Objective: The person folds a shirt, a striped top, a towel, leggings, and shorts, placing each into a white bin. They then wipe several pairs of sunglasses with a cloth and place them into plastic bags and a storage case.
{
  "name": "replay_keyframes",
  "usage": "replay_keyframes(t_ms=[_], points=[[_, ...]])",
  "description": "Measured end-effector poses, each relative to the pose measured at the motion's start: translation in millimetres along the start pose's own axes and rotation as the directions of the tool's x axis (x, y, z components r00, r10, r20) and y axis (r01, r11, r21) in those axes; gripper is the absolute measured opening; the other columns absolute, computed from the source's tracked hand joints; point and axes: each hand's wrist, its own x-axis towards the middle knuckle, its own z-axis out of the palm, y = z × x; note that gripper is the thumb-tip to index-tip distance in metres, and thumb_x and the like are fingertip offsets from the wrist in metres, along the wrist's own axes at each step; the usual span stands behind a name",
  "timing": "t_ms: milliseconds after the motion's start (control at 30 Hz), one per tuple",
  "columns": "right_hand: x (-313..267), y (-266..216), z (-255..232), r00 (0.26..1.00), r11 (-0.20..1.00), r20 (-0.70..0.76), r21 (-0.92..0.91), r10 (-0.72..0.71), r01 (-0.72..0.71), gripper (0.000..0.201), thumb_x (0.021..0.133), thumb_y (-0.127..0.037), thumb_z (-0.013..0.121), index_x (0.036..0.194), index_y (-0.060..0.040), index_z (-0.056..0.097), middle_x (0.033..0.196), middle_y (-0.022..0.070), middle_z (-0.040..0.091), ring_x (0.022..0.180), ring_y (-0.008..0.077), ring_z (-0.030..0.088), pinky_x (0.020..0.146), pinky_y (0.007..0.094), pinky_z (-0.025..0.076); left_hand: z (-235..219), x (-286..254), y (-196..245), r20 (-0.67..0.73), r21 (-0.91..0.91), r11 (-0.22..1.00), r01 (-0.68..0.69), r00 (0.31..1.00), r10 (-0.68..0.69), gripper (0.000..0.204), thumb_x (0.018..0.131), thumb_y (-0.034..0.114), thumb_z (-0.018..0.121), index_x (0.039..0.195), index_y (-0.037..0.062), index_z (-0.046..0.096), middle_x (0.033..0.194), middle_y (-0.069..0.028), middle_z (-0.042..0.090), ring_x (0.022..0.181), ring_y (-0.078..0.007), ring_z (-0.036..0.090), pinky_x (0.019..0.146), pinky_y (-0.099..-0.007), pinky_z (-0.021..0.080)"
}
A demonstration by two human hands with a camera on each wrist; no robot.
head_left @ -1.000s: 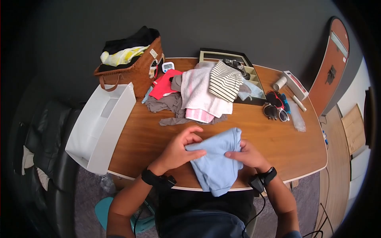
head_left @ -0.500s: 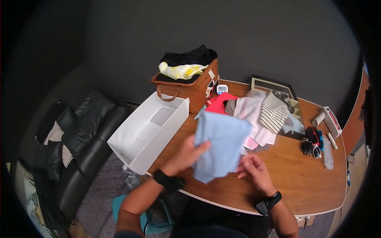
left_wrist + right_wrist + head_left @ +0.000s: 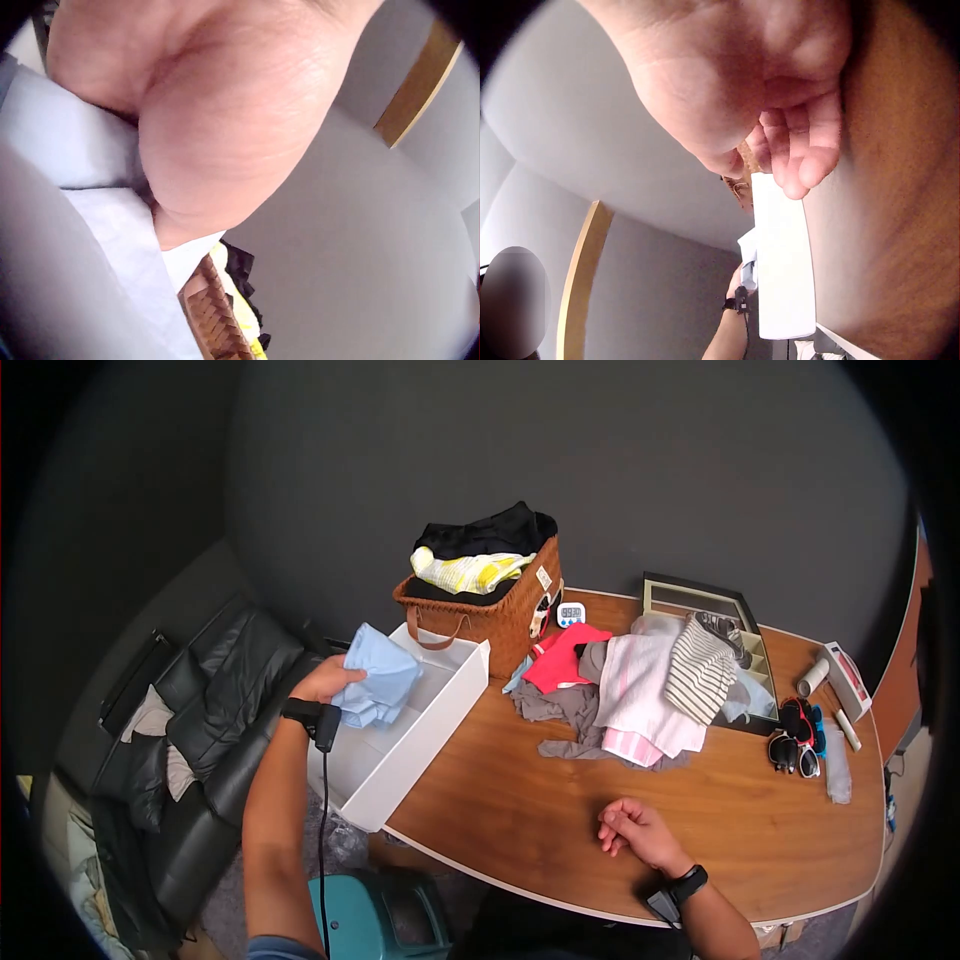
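My left hand (image 3: 326, 678) pinches a folded light blue cloth (image 3: 379, 680) by its near edge, thumb on top. The cloth hangs over the long white box (image 3: 428, 758) and hides part of its inside. In the left wrist view the cloth (image 3: 67, 142) lies under the base of the thumb, and the fingers are hidden. My right hand (image 3: 642, 834) is by the front of the wooden table (image 3: 520, 830), its fingers loosely curled around nothing. The right wrist view shows that hand's palm (image 3: 705, 82) and relaxed fingertips.
A brown woven basket (image 3: 512, 622) of clothes stands behind the box. On the table lie a pile with a pink-white towel (image 3: 640, 690), a striped cloth (image 3: 698, 670), a divided case (image 3: 758, 670), sunglasses (image 3: 795, 745) and a timer (image 3: 571, 614). A teal stool (image 3: 350, 920) stands below.
The blue cloth, held by both hands over the table a second ago, has moved left over the white box in the left hand alone. The right hand has let go. The view has turned left.
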Motion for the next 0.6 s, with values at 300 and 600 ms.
replay_keyframes(t_ms=[300,600], points=[[1.8,4.4,-2.1,1.000,0.999,0.011,-0.041,0.010,-0.009,0.015,0.099,-0.019,0.056,0.100,-0.0041,0.057,0.081,0.0034,0.064,0.067,0.0100,0.061,0.060,0.0244,0.052,32.9,37.5,-14.8,0.204,-0.057,0.996,0.072,0.977,-0.059,0.044,0.088,0.023,0.069,0.123,-0.0013,0.058,0.102,-0.0065,0.068,0.087,-0.0155,0.064,0.078,-0.0284,0.051],[2.3,4.9,-1.2,0.999,0.997,0.024,-0.070,0.038,-0.036,0.013,0.097,-0.015,0.057,0.102,-0.0033,0.057,0.084,0.0013,0.062,0.070,0.0082,0.059,0.061,0.0231,0.051,50.6,60.9,-41.6,0.061,0.707,0.698,0.112,0.974,-0.218,0.063,0.067,0.029,0.083,0.118,0.0039,0.057,0.083,-0.0081,0.059,0.065,-0.0155,0.054,0.057,-0.0306,0.045]])
